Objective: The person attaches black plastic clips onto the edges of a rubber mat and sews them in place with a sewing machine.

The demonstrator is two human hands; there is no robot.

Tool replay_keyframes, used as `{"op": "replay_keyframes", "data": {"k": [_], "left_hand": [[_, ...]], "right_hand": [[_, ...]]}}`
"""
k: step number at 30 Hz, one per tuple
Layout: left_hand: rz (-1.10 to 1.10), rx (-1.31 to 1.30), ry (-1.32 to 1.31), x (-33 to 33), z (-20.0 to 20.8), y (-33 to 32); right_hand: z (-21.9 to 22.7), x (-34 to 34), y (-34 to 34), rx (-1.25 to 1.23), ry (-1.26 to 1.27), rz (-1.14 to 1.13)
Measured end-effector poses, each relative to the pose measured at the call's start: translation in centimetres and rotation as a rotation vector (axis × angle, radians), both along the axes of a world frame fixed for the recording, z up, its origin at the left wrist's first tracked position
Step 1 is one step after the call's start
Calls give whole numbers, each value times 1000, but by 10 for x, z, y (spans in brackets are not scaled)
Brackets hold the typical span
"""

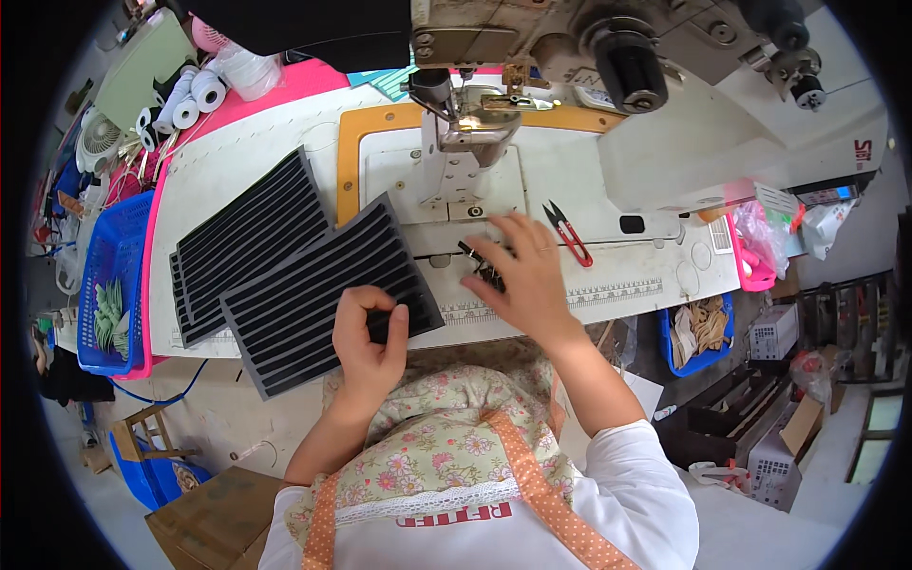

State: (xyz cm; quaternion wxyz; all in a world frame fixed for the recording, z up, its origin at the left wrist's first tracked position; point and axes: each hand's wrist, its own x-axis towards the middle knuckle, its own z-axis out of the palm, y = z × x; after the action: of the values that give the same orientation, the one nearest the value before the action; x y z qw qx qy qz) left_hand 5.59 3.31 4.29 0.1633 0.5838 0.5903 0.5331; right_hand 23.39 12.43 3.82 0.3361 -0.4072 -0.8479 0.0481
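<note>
Sewing machine in grey-white metal [465, 171] rises from the white worktable [252, 142]. Dark grey rectangular sheets with black stripes [313, 304] overlap at the machine's front left, perhaps angled for reach by the bare left hand [369, 342]. Far left of the machine, a blue plastic basket [119, 228] holds pale green pieces [111, 318]; low to the machine's right, a smaller blue plastic basket [666, 334] holds crumpled beige cloth [705, 328]. That left hand is over the nearer sheet, thumb and curled fingers close together; whether they pinch anything, I cannot tell. Red-handled metal snips [576, 245] lie just right of the machine, seemingly for easy access. Before the machine, the bare right hand [527, 275] arches, fingers apart, over small black pieces [489, 276], probably keeping them close; contact is unclear.
</note>
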Motion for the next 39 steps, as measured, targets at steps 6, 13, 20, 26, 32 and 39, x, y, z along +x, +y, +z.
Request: {"op": "replay_keyframes", "data": {"k": [6,13,20,26,32,39], "left_hand": [[48,17,255,-8,24,28],[10,-30,287,-10,27,35],[-242,14,235,8,38,48],[-410,-216,-158,22,46,43],[-213,-142,-186,20,42,34],[-188,-28,-158,26,49,23]], "right_hand": [[-24,13,10,21,4,-32],[-14,11,12,-34,83,-57],[4,21,16,-486,557,167],[21,10,-4,-1040,932,322],[36,-1,-21,-778,894,105],[37,-5,-30,-785,931,212]]}}
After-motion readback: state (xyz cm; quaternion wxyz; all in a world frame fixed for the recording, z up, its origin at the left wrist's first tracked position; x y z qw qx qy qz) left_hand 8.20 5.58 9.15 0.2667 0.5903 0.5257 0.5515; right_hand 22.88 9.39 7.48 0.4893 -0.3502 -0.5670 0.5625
